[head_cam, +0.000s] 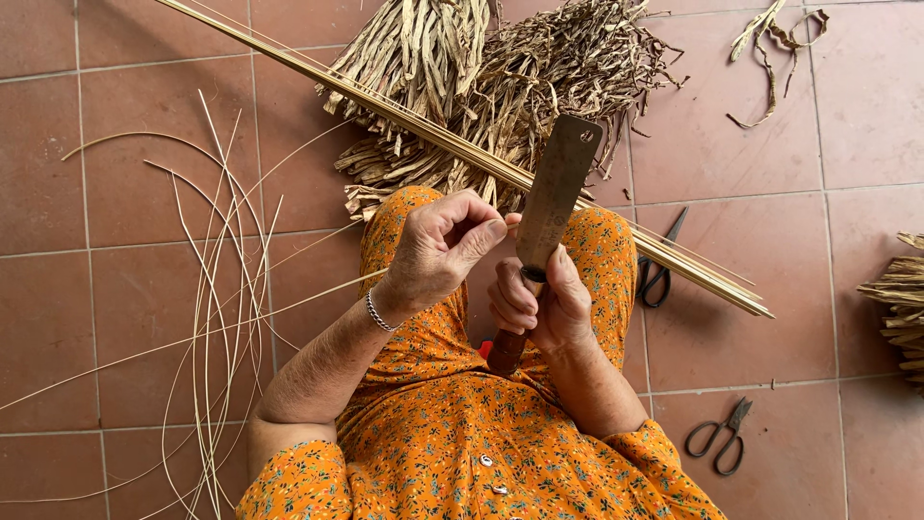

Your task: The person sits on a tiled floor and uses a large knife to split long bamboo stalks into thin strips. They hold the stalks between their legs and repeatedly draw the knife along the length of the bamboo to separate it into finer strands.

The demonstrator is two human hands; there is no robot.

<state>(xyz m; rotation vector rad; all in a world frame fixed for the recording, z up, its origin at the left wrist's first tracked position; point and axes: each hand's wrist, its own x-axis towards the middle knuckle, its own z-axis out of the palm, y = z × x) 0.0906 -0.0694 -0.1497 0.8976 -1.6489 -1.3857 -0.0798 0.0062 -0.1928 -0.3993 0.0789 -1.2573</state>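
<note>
The landmark here is the knife [555,197], a broad flat blade standing nearly upright over the person's lap, its squared tip tilted a little away from the body and to the right. Its long axis runs from the dark wooden handle low between the knees up to the tip, which reaches the bundle of dried fibre [500,87] lying on the tiled floor [847,289] beyond the knees.

The right hand [541,303] is clenched around the handle just below the blade, fingers curled tight and the thumb lying up along the blade's base. The left hand [438,250] sits just left of the blade at the height of its lower half, the nearer of the two to the cutting edge. Its thumb and forefinger are pinched together, touching or almost touching the blade's left side; whether a thin strip is caught in the pinch is too fine to tell.

Behind the blade, a bunch of long split cane [433,130] crosses on a diagonal, from far upper left of the knife down to its lower right. Loose thin strips [217,289] curl on the floor well to the left of the knife. One pair of scissors [659,270] lies just right of the blade, a second pair of scissors [720,438] lower right of it.
</note>
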